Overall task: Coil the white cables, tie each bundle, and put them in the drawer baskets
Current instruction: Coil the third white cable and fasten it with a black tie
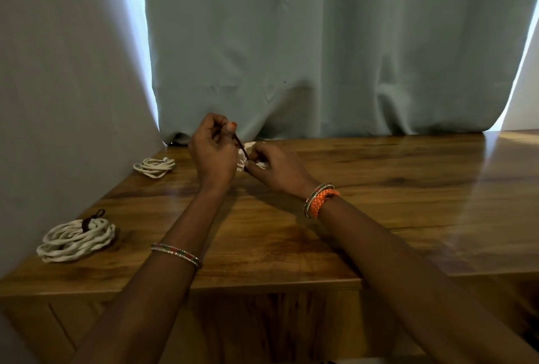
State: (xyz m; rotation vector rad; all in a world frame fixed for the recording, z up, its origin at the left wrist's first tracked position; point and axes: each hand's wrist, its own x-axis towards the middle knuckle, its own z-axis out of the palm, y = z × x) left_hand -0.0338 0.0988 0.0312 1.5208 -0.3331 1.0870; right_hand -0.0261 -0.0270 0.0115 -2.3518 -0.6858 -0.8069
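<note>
My left hand (pixel 213 150) and my right hand (pixel 277 166) are raised just above the far part of the wooden table (pixel 379 188). Between them runs a thin dark tie (pixel 241 145); my left hand pinches its upper end, my right hand pinches its lower end. A white cable bundle (pixel 248 151) sits between the hands, mostly hidden by them. A coiled white cable bundle with a dark tie (pixel 77 236) lies at the near left. A smaller white coil (pixel 155 166) lies at the far left.
A grey-green curtain (pixel 320 57) hangs down to the table's back edge. A pale wall (pixel 58 86) borders the left side. The cabinet front (pixel 233 328) drops below the table's near edge.
</note>
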